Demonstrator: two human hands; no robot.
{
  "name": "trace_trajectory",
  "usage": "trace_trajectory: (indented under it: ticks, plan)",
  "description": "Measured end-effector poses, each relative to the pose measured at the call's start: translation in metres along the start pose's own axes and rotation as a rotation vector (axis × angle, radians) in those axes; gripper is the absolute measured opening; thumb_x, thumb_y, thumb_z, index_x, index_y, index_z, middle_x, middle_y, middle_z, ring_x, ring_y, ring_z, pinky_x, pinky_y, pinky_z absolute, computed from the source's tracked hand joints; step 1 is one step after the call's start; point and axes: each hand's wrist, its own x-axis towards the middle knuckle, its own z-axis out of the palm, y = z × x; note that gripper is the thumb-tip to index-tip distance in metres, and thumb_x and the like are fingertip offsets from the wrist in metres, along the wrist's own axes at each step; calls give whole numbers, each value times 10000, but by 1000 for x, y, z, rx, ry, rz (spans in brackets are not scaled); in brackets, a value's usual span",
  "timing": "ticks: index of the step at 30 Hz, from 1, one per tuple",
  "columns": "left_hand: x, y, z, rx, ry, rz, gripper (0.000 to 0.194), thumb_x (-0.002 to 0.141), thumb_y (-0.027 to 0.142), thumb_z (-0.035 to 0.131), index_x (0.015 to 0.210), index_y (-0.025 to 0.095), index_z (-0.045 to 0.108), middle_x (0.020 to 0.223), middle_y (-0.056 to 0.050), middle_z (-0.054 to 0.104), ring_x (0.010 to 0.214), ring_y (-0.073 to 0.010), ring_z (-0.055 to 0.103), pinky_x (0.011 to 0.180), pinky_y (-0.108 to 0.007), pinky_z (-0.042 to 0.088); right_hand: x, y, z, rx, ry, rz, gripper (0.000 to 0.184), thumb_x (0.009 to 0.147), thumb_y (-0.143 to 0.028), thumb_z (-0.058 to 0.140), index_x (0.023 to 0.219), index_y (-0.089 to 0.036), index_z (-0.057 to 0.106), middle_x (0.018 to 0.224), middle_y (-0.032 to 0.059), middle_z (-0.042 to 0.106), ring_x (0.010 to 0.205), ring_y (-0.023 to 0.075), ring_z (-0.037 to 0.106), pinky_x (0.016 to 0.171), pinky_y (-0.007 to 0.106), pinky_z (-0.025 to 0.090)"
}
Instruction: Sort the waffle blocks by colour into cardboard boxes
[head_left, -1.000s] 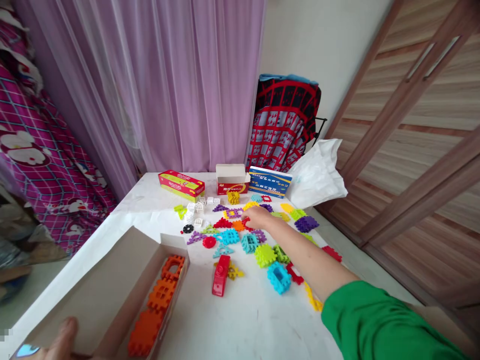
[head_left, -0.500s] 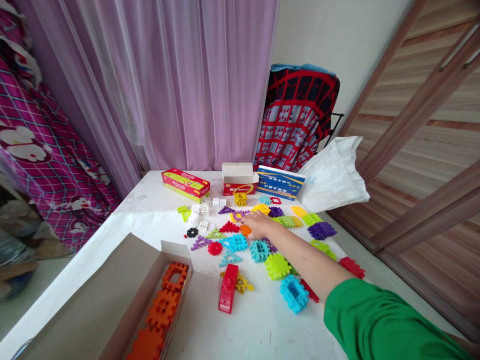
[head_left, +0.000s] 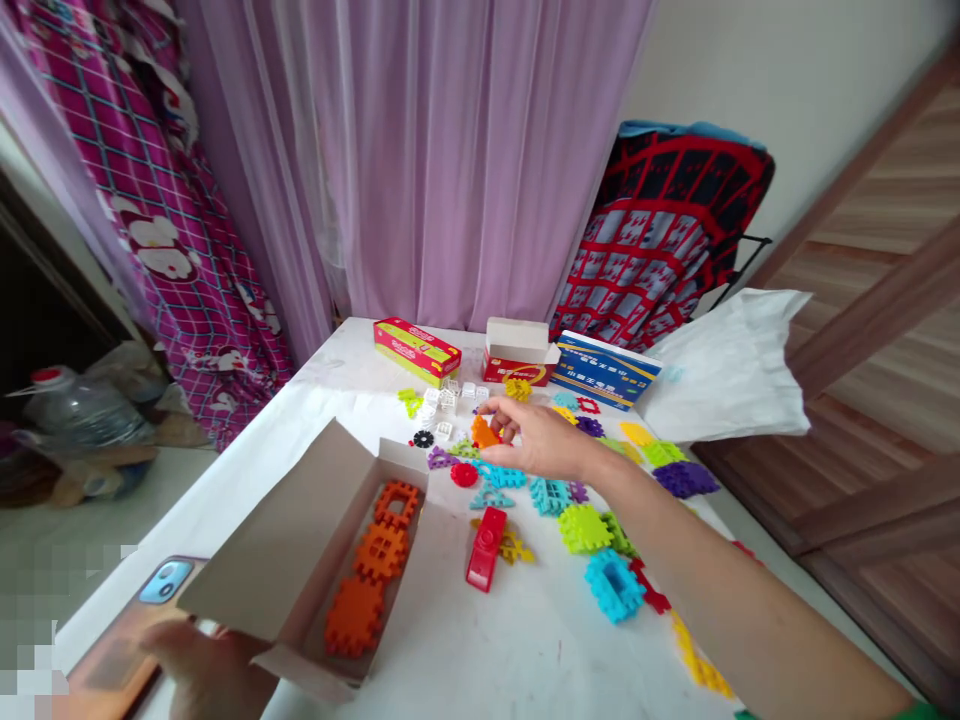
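The right hand [head_left: 525, 436] lies at the centre of the dial, its fingers curled and its thumb brought near them, with a small orange toothed building piece [head_left: 484, 432] held between thumb and fingertips above the worktop [head_left: 555, 645]. At 8 o'clock stands an open cardboard carton [head_left: 262, 520], its long flap raised; inside lies a row of three orange interlocking panels: an arched one [head_left: 397, 505], a windowed one [head_left: 381, 552] and a solid one [head_left: 355, 617]. The left hand [head_left: 217, 672] is at the carton's near left corner, partly under the flap, thumb pointing outward; its fingers are hidden, so how far it is closed cannot be told. Beside it lies a smartphone [head_left: 112, 640].

Around the right hand: a red plastic piece [head_left: 486, 550] at 7 o'clock; a red toothed disc [head_left: 464, 474] at 8; a black disc [head_left: 424, 439] at 9; a red-and-yellow box [head_left: 418, 350] at 10; an open red-and-white box [head_left: 517, 358] at 12; a blue box [head_left: 609, 370] at 2, just beside a white bag [head_left: 724, 370]; lime-green panels [head_left: 585, 528] and sky-blue panels [head_left: 613, 585] at 5.
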Motion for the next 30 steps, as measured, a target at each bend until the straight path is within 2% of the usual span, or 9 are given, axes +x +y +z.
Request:
trace_trajectory:
  ticks: [2, 3, 6, 9, 14, 17, 21, 27, 30]
  plan:
    - [6, -1, -3, -3, 37, 39, 1180, 178, 795, 745, 1238, 292, 617, 1092, -68, 737, 1217, -473, 505, 895, -575, 512, -9, -36, 13, -50, -72, -79, 493, 726, -416, 664, 1178, -244, 574, 998, 29, 677, 849, 186, 613, 713, 286, 428]
    - [8, -1, -3, -13, 49, 45, 1151, 205, 794, 747, 1228, 280, 626, 1079, -75, 740, 1210, -464, 517, 912, -571, 503, -13, -51, 22, -95, -109, -121, 462, 731, -426, 654, 1152, -245, 591, 996, 31, 679, 863, 195, 615, 713, 289, 423]
    - [9, 2, -1, -81, 63, 22, 932, 452, 790, 700, 1211, 252, 641, 1038, -82, 750, 1165, -415, 574, 940, -544, 494, -13, -85, 52, -271, -200, -213, 381, 738, -444, 626, 1036, -206, 631, 971, 67, 685, 886, 230, 623, 727, 312, 425]
    - [7, 5, 6, -138, 109, 2, 728, 684, 727, 591, 1219, 235, 637, 965, -83, 765, 1098, -363, 632, 945, -507, 499, -1, -104, 81, -419, -230, -247, 356, 745, -424, 613, 986, -162, 636, 953, 115, 689, 883, 264, 637, 736, 343, 445]
    - [3, 7, 19, -207, 94, 1, 607, 828, 648, 468, 1236, 228, 629, 882, -84, 772, 1026, -313, 676, 945, -460, 504, 20, -111, 107, -538, -260, -281, 365, 727, -405, 649, 996, -157, 649, 975, 124, 700, 930, 281, 653, 774, 349, 472]
    - [3, 9, 22, -256, 73, -22, 589, 864, 628, 414, 1231, 224, 634, 893, -93, 770, 1001, -298, 687, 945, -447, 504, 21, -112, 112, -571, -365, -288, 408, 690, -453, 682, 981, -168, 661, 963, 114, 709, 920, 288, 662, 764, 345, 481]
    - [2, 14, 23, -297, 117, -79, 581, 915, 587, 322, 1206, 204, 648, 845, -91, 769, 992, -279, 692, 946, -429, 505, 16, -111, 118, -606, -393, -280, 409, 692, -450, 699, 984, -166, 668, 966, 118, 707, 931, 289, 658, 772, 344, 478]
    - [-1, 13, 26, -199, 86, -63, 541, 838, 587, 506, 1189, 203, 655, 925, -85, 768, 1038, -297, 671, 948, -424, 508, 14, -109, 125, -582, -356, -293, 479, 690, -510, 722, 1003, -152, 667, 984, 128, 689, 948, 295, 633, 786, 360, 468]
    - [-2, 10, 17, -75, 111, -15, 667, 665, 672, 652, 1164, 230, 669, 964, -72, 766, 1122, -346, 621, 951, -457, 507, 3, -113, 114, -533, -292, -291, 458, 723, -517, 708, 981, -141, 668, 985, 131, 684, 949, 292, 624, 794, 363, 454]
